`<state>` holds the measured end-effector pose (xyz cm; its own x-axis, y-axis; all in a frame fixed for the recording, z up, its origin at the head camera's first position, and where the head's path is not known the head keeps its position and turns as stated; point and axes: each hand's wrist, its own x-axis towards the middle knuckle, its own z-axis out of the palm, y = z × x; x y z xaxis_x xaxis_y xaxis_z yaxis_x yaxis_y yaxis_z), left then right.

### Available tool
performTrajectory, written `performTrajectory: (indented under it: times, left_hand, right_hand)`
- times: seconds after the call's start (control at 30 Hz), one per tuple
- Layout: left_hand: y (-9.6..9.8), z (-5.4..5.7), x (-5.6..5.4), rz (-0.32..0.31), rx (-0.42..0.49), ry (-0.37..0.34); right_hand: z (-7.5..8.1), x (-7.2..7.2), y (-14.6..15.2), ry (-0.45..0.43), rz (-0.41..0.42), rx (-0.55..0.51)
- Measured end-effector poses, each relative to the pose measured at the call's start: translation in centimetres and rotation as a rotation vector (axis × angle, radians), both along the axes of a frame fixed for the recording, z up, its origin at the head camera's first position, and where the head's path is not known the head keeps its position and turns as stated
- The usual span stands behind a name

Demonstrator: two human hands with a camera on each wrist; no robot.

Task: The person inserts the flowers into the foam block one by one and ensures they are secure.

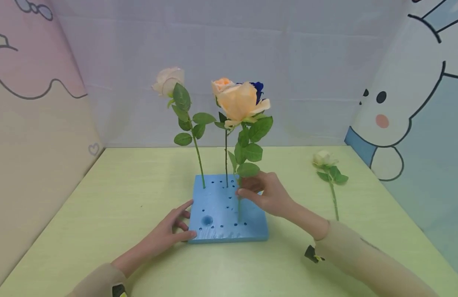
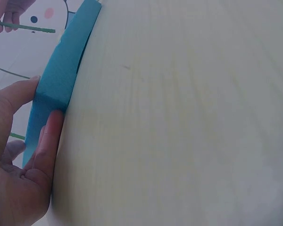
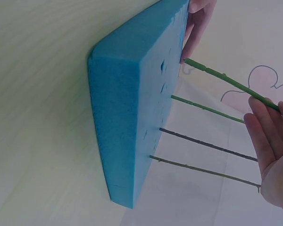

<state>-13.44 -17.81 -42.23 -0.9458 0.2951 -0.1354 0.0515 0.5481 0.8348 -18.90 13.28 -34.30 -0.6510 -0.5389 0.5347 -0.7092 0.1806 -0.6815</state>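
A blue foam block (image 1: pixel 247 231) with several holes lies on the table. My right hand (image 1: pixel 267 194) pinches the green stem (image 3: pixel 226 80) of a large peach rose (image 1: pixel 240 103). In the right wrist view, that stem's lower end is a little off the block's top face. My left hand (image 1: pixel 169 229) rests at the block's left edge, thumb on the front corner and fingers extended along the side. Three other stems stand in the block: a pale rose (image 1: pixel 169 81) at the left, a smaller peach rose (image 1: pixel 222 85), and a blue rose (image 1: pixel 257 90), partly hidden behind the large one.
A white rose (image 1: pixel 324 159) lies flat on the pale yellow table (image 1: pixel 139 173), right of the block. Printed side panels (image 1: pixel 429 123) and a pale back sheet (image 1: pixel 288 53) surround the table.
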Motion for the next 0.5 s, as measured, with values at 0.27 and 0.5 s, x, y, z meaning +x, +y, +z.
performTrajectory:
  times: [0.27,0.5]
  left_hand:
    - [0.2,0.1,-0.1,0.006,-0.001,-0.013]
    - [0.1,0.2,-0.2,-0.010,0.016,-0.009]
  right_hand:
    - [0.5,-0.9,-2.6,0.010,0.036,0.055]
    - [1.0,-1.5,-4.6,0.003,0.065,0.094]
